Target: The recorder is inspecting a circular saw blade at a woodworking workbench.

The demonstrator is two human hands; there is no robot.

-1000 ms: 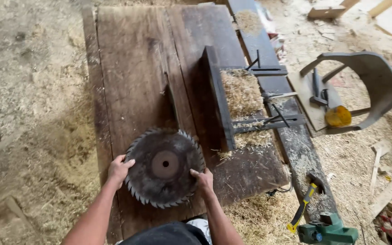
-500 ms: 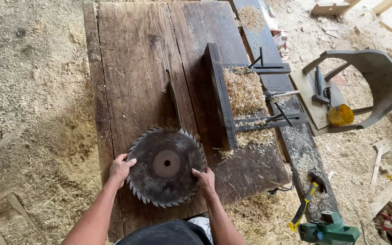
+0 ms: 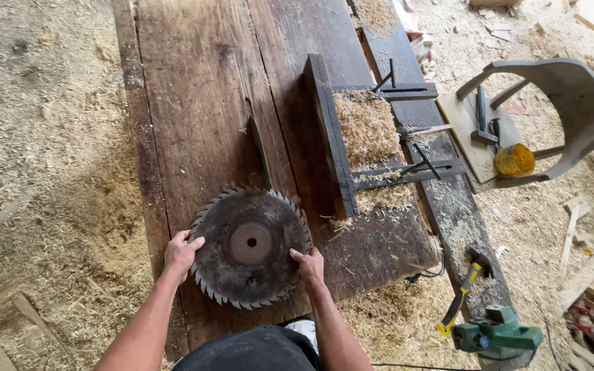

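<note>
I look down on a round saw blade [image 3: 250, 247] lying flat on the near end of a dark wooden table [image 3: 194, 103]. Being a disc, it has no long axis; its broad face points up at me, the centre hole sits in the middle, and the teeth ring the rim all the way round. My left hand [image 3: 182, 253] grips the blade's edge at nine o'clock, thumb laid over the top face and fingers curled under the rim. My right hand [image 3: 309, 264] pinches the edge at about four o'clock, thumb pressed on the top face, fingers wrapped below. Both hands are closed on the rim; I cannot tell whether the blade is lifted or resting on the boards.

From the blade, a narrow slot [image 3: 257, 141] in the table runs away toward twelve o'clock. At one o'clock stands a dark upright fence [image 3: 331, 130] with a heap of sawdust [image 3: 366, 127] behind it, held by metal brackets [image 3: 407, 172]. At three o'clock a yellow-handled hammer [image 3: 463, 290] lies on the side rail, and a green machine part [image 3: 498, 336] sits at four o'clock. Far off at two o'clock a grey curved guard [image 3: 572, 103] rests on the ground beside a yellow round container [image 3: 515, 160]. I see no labels or signs I can make out
</note>
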